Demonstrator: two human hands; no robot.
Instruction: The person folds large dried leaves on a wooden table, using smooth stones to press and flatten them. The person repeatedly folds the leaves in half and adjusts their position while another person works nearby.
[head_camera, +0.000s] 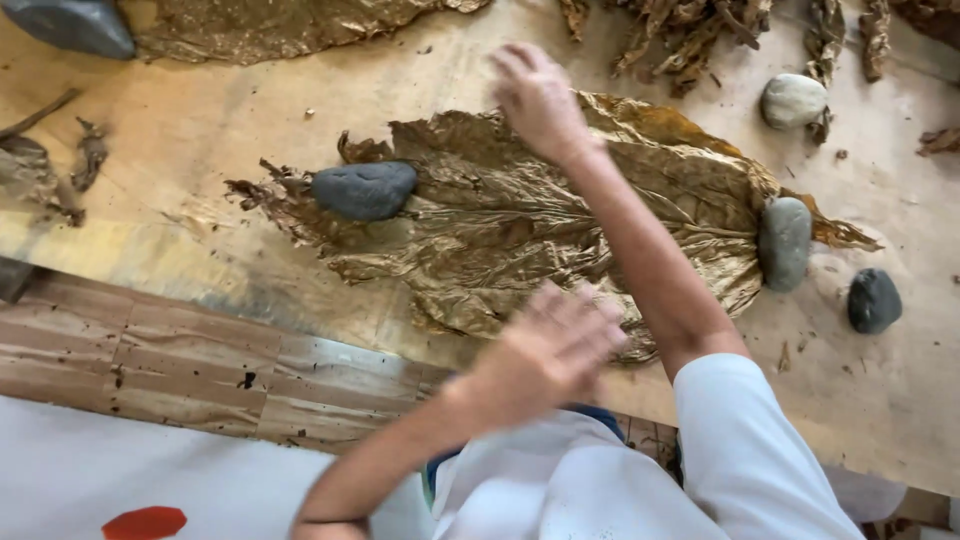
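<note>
Right hand (540, 100) open, fingers spread, palm down on the far edge of a big dried tobacco leaf (520, 225). Left hand (548, 350) open too, blurred, over the near edge; contact unclear. Leaf lies mid-surface (180, 130), mostly spread flat, still wrinkled and curled at the near margin, so flattening looks largely done, smoothing left. Long axis runs left-right: frayed narrow end left, under a dark stone (364, 189); the other end right, pinned by a grey stone (784, 242). Spare stones beyond: pale one (794, 100), dark one (874, 300). More leaf scraps (690, 35) at the far edge.
</note>
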